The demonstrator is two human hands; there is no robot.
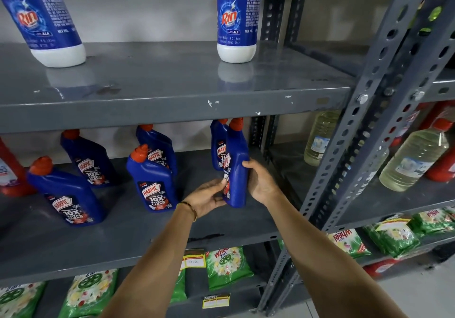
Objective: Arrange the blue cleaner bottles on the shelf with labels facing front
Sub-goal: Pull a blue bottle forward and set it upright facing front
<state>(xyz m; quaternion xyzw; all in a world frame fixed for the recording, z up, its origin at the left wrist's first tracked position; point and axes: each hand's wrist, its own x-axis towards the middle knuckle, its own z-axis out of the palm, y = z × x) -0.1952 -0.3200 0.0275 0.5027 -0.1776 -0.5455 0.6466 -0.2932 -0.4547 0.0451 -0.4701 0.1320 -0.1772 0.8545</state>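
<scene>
Two bare forearms are being stretched forward from the bottom edge toward the middle shelf point(138, 239). On the head view, the held bottle point(236, 170) is being gripped from both sides at the shelf's right end, just in front of another blue bottle point(218, 145). It is being kept upright, its base at or just above the shelf board; which cannot be told. The left hand point(208, 198) is being cupped at the lower body, with its fingers point(216, 184) closed lightly against the label side. The right hand point(261, 182) is being wrapped around the opposite flank, thumb pressed on the plain blue wall. The label is being shown edge-on, turned toward the left rather than outward.

Four more blue bottles point(152, 180) are being left standing to the left, labels outward.

Judging by its look, the bottle is rigid plastic, probably full and moderately heavy, with a glossy wall that could be slipping under a loose grip. The flat lower flanks are being judged the best place to hold; the angled neck under the red cap point(236, 123) is offering little purchase for turning.
</scene>
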